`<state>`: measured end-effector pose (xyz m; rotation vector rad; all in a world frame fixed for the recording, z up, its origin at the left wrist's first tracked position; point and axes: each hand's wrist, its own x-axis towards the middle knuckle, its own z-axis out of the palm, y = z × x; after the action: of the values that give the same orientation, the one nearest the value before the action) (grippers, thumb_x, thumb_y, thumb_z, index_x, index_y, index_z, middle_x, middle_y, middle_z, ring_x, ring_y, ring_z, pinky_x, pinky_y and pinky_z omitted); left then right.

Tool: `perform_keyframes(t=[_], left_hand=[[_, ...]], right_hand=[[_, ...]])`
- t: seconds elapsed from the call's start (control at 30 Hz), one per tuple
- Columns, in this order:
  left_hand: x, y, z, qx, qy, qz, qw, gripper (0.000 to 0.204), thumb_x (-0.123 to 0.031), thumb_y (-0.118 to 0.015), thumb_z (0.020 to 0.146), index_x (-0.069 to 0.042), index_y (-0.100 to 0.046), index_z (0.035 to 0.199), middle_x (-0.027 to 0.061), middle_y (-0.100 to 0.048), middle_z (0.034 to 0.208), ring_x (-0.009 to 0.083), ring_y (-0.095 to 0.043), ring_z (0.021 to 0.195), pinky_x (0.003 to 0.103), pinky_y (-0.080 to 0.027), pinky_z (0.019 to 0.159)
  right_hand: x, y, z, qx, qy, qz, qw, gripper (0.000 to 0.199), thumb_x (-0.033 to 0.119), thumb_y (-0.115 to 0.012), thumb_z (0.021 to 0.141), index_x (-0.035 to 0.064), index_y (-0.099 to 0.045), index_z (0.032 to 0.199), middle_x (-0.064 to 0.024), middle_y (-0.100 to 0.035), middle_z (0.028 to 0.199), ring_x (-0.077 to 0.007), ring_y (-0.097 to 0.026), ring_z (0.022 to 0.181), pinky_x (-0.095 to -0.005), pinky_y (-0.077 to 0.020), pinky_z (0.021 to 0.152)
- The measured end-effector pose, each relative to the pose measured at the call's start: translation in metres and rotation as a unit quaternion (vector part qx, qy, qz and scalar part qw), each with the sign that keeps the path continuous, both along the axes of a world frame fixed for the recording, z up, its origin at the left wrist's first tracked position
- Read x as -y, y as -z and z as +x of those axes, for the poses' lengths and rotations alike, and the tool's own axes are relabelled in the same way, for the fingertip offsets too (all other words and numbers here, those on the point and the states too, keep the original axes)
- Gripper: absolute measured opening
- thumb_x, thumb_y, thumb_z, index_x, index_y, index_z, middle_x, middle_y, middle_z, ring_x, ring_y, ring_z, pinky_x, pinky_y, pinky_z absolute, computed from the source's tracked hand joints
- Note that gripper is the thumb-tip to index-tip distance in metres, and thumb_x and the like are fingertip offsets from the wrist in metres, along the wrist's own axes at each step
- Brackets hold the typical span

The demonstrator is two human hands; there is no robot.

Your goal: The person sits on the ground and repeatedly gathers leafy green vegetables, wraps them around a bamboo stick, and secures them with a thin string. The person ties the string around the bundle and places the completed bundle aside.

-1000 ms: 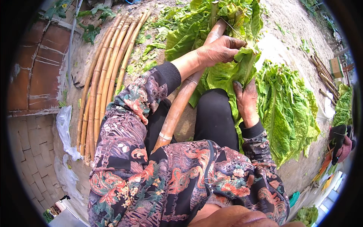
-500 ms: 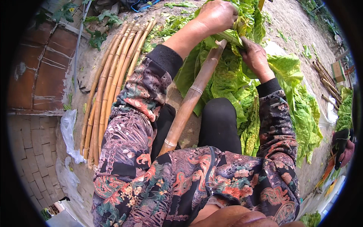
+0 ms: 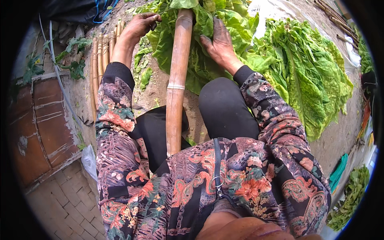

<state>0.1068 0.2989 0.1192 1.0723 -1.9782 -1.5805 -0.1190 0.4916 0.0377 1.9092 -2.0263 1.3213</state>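
The right hand (image 3: 221, 46) has its grip well apart: the thumb stands out from the extended fingers, which lie against the green leaves (image 3: 200, 70) gathered on the far part of a bamboo pole (image 3: 178, 80). The left hand (image 3: 140, 27) is just beside the left fringe of those leaves, its fingers bent and the thumb near the forefinger; whether that grip pinches anything I cannot tell. Neither hand is around the pole itself. The pole runs from the front of the jacket (image 3: 216, 176), between two dark-trousered knees (image 3: 228, 106), up into the leaves, which cover its far end.

On the ground (image 3: 154, 90), toward its right side, a broad heap of leaves (image 3: 308, 80) lies near the right sleeve (image 3: 276, 108), with white sheeting (image 3: 276, 10) behind it. Left of the left forearm lies a row of bamboo poles (image 3: 100, 56), their nearer ends hidden by the sleeve. Farther left are a rusty brown panel (image 3: 48, 120) and, along the ground's near left edge, a clear plastic bag (image 3: 89, 162) beside brick paving (image 3: 70, 196). Thin poles (image 3: 334, 18) lie at the ground's far right corner; a green cloth (image 3: 339, 172) lies at the near right.
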Motion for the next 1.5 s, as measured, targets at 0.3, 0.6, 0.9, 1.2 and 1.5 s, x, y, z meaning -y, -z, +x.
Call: perform_keyframes(t=[0.3, 0.6, 0.9, 1.2, 1.5], left_hand=[[-0.151, -0.083, -0.033, -0.315, -0.097, 0.118, 0.937, 0.021, -0.010, -0.049, 0.093, 0.006, -0.059, 0.103, -0.0015, -0.046, 0.063, 0.0038, -0.027, 0.041, 0.018, -0.021, 0.040], [-0.176, -0.047, -0.075, -0.159, -0.090, -0.099, 0.978, 0.020, -0.006, -0.046, 0.093, 0.002, -0.064, 0.097, -0.0051, -0.052, 0.064, 0.0008, -0.041, 0.053, 0.017, -0.033, 0.048], [-0.163, -0.032, -0.073, -0.101, -0.042, -0.197, 0.974, 0.020, -0.013, -0.053, 0.093, -0.001, -0.065, 0.104, -0.0050, -0.048, 0.066, 0.0027, -0.040, 0.060, 0.018, -0.032, 0.054], [-0.158, -0.027, -0.074, -0.040, -0.064, -0.276, 0.958, 0.023, -0.021, -0.061, 0.089, -0.003, -0.066, 0.102, -0.0020, -0.055, 0.074, 0.0033, -0.048, 0.064, 0.020, -0.040, 0.059], [-0.179, -0.052, -0.083, -0.003, -0.082, -0.350, 0.933, 0.020, -0.014, -0.054, 0.084, 0.000, -0.064, 0.096, 0.0132, -0.060, 0.070, 0.0194, -0.058, 0.063, 0.031, -0.046, 0.060]], right_hand=[[-0.078, 0.013, -0.043, 0.146, -0.044, -0.041, 0.987, 0.035, 0.018, -0.062, 0.086, 0.0062, -0.057, 0.119, -0.0135, -0.055, 0.124, -0.0236, -0.051, 0.117, -0.0337, -0.0406, 0.098], [-0.229, 0.142, -0.139, -0.100, 0.310, 0.428, 0.843, 0.065, 0.030, -0.071, 0.074, 0.0053, -0.042, 0.126, -0.0189, -0.056, 0.112, -0.0361, -0.059, 0.095, -0.0466, -0.0450, 0.082], [-0.295, 0.096, -0.226, 0.171, 0.315, 0.307, 0.882, 0.052, 0.018, -0.065, 0.070, 0.0009, -0.053, 0.118, -0.0204, -0.066, 0.096, -0.0334, -0.063, 0.092, -0.0395, -0.0482, 0.083], [-0.216, 0.122, -0.154, -0.066, 0.323, 0.327, 0.886, 0.049, 0.032, -0.073, 0.071, 0.0071, -0.050, 0.106, -0.0152, -0.055, 0.106, -0.0349, -0.061, 0.082, -0.0425, -0.0493, 0.069], [-0.185, 0.153, -0.150, 0.053, 0.318, 0.461, 0.827, 0.031, 0.022, -0.066, 0.074, 0.0009, -0.060, 0.094, -0.0199, -0.064, 0.091, -0.0347, -0.062, 0.088, -0.0441, -0.0487, 0.077]])
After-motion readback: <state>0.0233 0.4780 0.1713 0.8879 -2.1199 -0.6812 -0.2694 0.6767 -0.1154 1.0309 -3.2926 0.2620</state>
